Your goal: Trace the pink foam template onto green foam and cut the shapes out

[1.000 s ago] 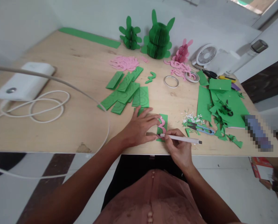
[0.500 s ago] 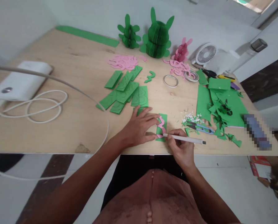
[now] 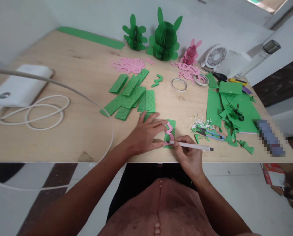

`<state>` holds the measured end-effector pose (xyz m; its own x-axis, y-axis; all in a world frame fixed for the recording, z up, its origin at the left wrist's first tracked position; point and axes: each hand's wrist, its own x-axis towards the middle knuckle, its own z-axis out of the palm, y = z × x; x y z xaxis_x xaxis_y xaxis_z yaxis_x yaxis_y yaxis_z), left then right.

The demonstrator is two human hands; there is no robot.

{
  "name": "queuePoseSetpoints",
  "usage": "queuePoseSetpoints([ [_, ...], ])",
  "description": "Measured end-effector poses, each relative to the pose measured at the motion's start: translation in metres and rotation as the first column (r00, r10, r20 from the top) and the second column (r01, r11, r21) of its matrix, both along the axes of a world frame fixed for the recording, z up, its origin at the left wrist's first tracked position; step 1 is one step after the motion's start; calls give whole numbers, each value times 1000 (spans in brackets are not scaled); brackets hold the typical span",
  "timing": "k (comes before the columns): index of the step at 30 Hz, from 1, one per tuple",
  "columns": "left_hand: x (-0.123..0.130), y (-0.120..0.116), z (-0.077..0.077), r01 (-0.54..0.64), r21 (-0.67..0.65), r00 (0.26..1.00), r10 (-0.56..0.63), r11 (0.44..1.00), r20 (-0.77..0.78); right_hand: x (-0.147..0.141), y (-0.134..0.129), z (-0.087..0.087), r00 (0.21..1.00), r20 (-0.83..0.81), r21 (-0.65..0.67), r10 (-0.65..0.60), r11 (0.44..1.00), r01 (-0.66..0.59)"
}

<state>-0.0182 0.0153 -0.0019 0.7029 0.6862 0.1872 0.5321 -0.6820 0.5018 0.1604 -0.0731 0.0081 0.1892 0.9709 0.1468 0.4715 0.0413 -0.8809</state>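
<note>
Under my left hand's fingertips lies a pink paper cutout (image 3: 170,136), curved like a 3, on a small green paper piece (image 3: 173,125). My left hand (image 3: 147,134) is spread, palm down, pressing the cutout's left edge and holding nothing. In my right hand (image 3: 189,157) is a white pen (image 3: 193,146), its tip at the lower part of the cutout. Beyond my left hand, several green paper strips (image 3: 134,95) with drawn curves overlap. A green curvy cutout (image 3: 157,80) rests farther back.
Blue-handled thread snips (image 3: 214,135) lie among paper scraps (image 3: 202,124) on the right, near green sheets (image 3: 213,108). Tape rolls (image 3: 179,85), pink cutouts (image 3: 129,65), paper figures (image 3: 165,42) and a fan (image 3: 214,56) are behind. A white power bank (image 3: 26,83) with a cable stands left.
The pen in my right hand has shifted slightly left along the lower part of the pink cutout. My left hand stays in place, and the view has moved a little.
</note>
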Motion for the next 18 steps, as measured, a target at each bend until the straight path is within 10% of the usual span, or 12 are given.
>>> queuePoseSetpoints([
  [18,0,0,2,-1,-10,1000,0,1000,-9,-1,1,-2,1000,-21,0,1,1000,-1],
])
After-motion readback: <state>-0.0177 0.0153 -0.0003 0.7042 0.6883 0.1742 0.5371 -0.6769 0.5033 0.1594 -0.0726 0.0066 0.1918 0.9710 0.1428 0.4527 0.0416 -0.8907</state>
